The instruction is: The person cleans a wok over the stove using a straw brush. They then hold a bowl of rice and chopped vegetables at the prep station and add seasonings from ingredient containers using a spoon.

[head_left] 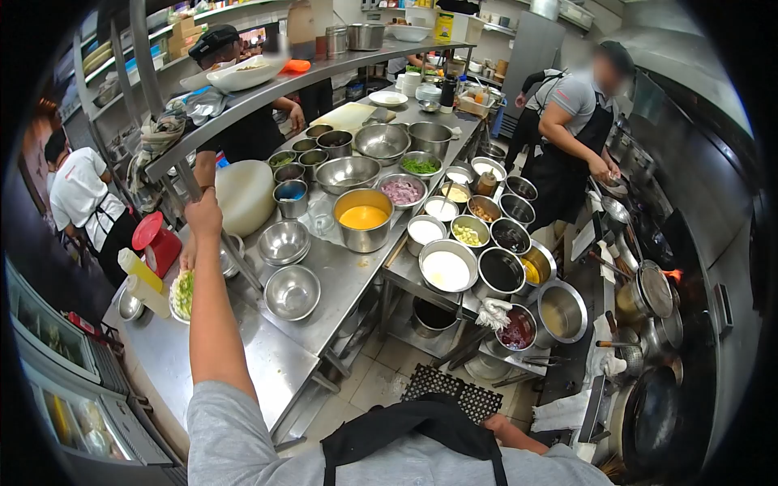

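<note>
My left arm stretches forward over the steel counter (279, 344). My left hand (203, 213) is closed around the slanted metal post (237, 261) that holds up the overhead shelf. Just beyond my forearm, a bowl of chopped green and white vegetables (183, 293) is partly hidden, with a co-worker's fingers at its edge. Low in the view, my right hand (492, 422) is beside my black apron (413, 437). Its fingers are mostly hidden, so I cannot see whether it holds anything.
Steel bowls (292, 292) and a pot of orange liquid (363, 220) stand on the counter. Sauce pots (448, 267) crowd the right-hand table. A co-worker (571, 121) stands by the stove; another is behind the shelf (324, 73). A black mat (454, 391) lies on the floor.
</note>
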Demonstrator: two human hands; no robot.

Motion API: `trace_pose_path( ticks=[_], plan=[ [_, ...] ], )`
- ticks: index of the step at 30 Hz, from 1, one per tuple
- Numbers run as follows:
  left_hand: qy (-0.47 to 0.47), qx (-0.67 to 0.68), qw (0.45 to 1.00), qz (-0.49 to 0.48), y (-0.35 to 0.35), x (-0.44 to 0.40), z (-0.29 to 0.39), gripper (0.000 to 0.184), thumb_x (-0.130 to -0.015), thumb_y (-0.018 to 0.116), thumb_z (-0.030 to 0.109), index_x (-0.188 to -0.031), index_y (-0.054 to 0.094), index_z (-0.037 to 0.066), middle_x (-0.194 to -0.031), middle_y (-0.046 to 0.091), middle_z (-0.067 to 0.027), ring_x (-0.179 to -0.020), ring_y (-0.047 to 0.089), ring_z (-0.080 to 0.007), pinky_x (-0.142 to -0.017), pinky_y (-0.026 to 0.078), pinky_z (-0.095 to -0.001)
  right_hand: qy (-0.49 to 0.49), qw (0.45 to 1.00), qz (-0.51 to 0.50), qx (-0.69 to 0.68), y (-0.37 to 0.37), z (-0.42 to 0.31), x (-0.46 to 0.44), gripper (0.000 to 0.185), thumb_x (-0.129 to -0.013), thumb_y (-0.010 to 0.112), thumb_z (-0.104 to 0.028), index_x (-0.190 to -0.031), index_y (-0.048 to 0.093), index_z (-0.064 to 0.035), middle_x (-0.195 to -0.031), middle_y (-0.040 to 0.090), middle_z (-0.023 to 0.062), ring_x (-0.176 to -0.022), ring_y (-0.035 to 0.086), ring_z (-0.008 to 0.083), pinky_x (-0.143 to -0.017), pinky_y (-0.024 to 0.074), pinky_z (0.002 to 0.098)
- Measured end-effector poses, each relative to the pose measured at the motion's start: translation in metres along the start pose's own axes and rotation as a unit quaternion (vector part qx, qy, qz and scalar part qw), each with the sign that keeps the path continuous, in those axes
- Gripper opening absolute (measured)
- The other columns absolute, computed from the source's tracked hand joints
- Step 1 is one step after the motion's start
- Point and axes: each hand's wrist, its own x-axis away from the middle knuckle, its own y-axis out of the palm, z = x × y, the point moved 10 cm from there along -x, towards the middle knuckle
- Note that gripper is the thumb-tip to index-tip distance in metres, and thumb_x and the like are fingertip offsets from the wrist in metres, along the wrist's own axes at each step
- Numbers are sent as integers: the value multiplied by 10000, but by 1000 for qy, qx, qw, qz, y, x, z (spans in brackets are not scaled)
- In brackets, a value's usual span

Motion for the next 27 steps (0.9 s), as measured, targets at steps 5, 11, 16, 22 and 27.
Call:
trace_pose_path(
  ticks=[5, 11, 16, 22, 27],
  plan=[
    [-27, 33, 999, -4, 1, 1, -4, 267, -815, 598, 148, -580, 513, 56, -530, 459, 29, -487, 429, -83, -470, 328, -282, 184, 947, 20, -263, 13, 30, 2, 168, -799, 579, -27, -909, 664, 67, -884, 656, 157, -731, 622, 227, -673, 506, 343],
    [-49, 33, 998, -7, 2, -2, -14, 266, -812, 611, 164, -592, 528, 40, -538, 479, 16, -494, 448, -97, -476, 342, -291, 337, 928, -106, -122, 27, 42, 7, 287, -925, 418, -116, -1042, 668, -37, -1030, 653, 46, -886, 614, 147, -797, 482, 272],
    [-2, 3, 1000, 12, 0, -9, -12, 247, -808, 598, 188, -648, 558, 4, -549, 506, -36, -514, 492, -150, -504, 378, -326, 446, 836, -62, -314, 41, 54, 24, 309, -771, 648, -334, -974, 698, -106, -926, 687, 122, -877, 663, 235, -758, 531, 361],
    [310, -367, 872, -90, 14, 3, 9, 258, -840, 621, 230, -749, 577, -7, -581, 508, -57, -493, 509, -179, -493, 414, -323, 89, 973, -143, 158, 62, 53, -15, 164, -634, 683, -267, -762, 721, -172, -754, 692, 35, -762, 675, 237, -634, 527, 393],
    [-139, 106, 975, -138, 16, 10, -7, 339, -880, 633, 348, -678, 545, 91, -548, 460, 11, -410, 432, -87, -400, 334, -236, 163, 979, -121, 23, 28, 55, -13, 169, -682, 663, -194, -836, 719, -155, -786, 691, 77, -728, 672, 234, -628, 530, 381]
  ],
)
